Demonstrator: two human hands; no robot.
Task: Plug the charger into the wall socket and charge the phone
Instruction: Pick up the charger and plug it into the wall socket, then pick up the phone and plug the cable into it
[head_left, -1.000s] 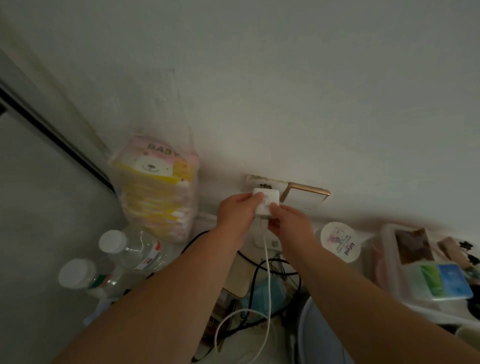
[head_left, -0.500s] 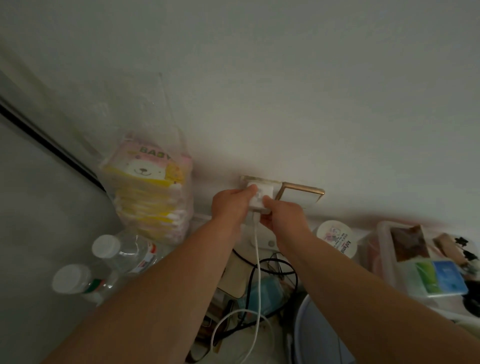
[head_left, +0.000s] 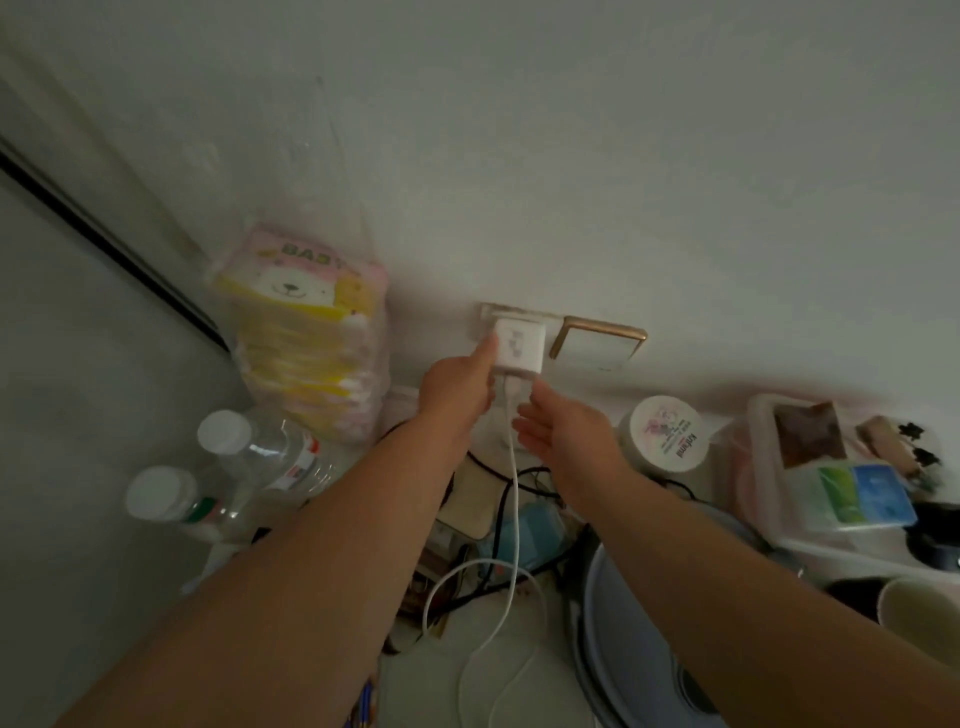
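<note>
Touching charger (head_left: 518, 352) | left hand (head_left: 457, 382) | seemingly seated in socket (head_left: 491, 312)

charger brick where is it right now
In the head view the white charger sits against the wall socket, left of the gold-framed switch plate, with the left hand touching its left side.

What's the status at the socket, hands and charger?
Left hand fingertips on the charger, which sits against the wall socket. Right hand open just below, touching the white cable. Phone not in view; nothing blocking.
</note>
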